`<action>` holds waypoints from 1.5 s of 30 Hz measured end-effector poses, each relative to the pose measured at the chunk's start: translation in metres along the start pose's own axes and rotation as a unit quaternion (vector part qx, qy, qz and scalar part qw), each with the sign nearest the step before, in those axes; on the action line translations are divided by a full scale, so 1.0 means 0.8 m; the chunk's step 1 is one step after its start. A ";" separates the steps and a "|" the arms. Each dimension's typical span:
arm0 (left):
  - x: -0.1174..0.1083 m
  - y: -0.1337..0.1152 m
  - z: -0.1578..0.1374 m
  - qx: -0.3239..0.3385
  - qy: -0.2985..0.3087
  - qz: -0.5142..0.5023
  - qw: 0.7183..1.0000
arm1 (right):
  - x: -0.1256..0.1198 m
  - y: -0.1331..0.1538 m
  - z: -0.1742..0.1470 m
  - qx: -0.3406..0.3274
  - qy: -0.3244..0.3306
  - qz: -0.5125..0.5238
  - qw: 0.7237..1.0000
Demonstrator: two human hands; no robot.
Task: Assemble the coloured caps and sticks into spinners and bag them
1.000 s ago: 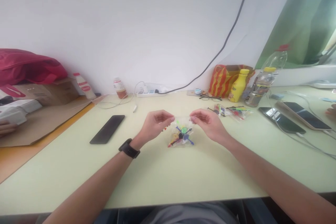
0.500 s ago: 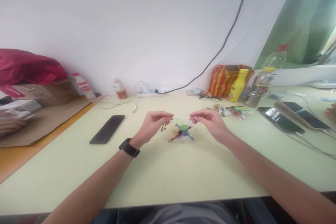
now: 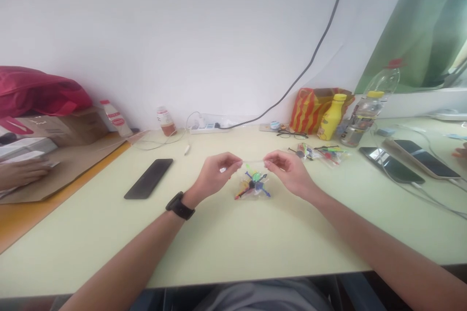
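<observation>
A clear plastic bag [image 3: 252, 193] rests on the table in front of me. Inside are several small colourful plastic pieces with arrow-shaped ends, in green, blue, yellow, red and black. Its upper edge runs as a taut line between my hands. My left hand [image 3: 218, 173], with a black watch [image 3: 180, 205] on the wrist, pinches the left end of that edge. At the right end, my right hand [image 3: 290, 170] pinches it between thumb and index finger. The exact grip points are partly covered by my fingertips.
A black phone [image 3: 149, 179] lies to the left. Back right are more bagged pieces [image 3: 328, 154], glasses [image 3: 292, 134], a yellow bottle [image 3: 332, 117], clear bottles and a striped bag [image 3: 304, 112]. Phones with cables lie far right. Another person's hand [image 3: 24, 173] is at far left.
The bag's upper edge now shows as a straight line between my fingers. My right fingers have closed up slightly. Dark and coloured tips beside my left fingers are no longer visible.
</observation>
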State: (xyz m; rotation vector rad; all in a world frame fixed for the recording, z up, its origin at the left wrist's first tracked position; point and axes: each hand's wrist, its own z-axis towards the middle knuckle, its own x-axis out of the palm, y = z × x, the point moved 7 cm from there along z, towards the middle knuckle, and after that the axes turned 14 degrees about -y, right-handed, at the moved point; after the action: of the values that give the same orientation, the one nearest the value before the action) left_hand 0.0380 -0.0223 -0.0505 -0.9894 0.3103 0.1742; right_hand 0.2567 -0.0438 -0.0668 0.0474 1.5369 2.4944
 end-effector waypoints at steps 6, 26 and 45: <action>0.001 0.007 0.000 -0.049 0.001 -0.098 0.994 | -0.006 -0.004 0.000 0.048 -0.028 0.083 0.995; 0.010 -0.023 -0.006 0.047 0.029 0.036 0.998 | 0.004 0.032 -0.012 -0.139 0.029 -0.086 0.986; 0.017 -0.068 -0.037 0.280 0.064 0.098 0.953 | 0.015 0.072 -0.059 -0.381 0.133 -0.232 0.885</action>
State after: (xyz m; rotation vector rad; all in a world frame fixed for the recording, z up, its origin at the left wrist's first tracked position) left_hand 0.0612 -0.0766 -0.0268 -0.4061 0.5438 0.1891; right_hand 0.2295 -0.1078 -0.0382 -0.7158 0.4319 2.5514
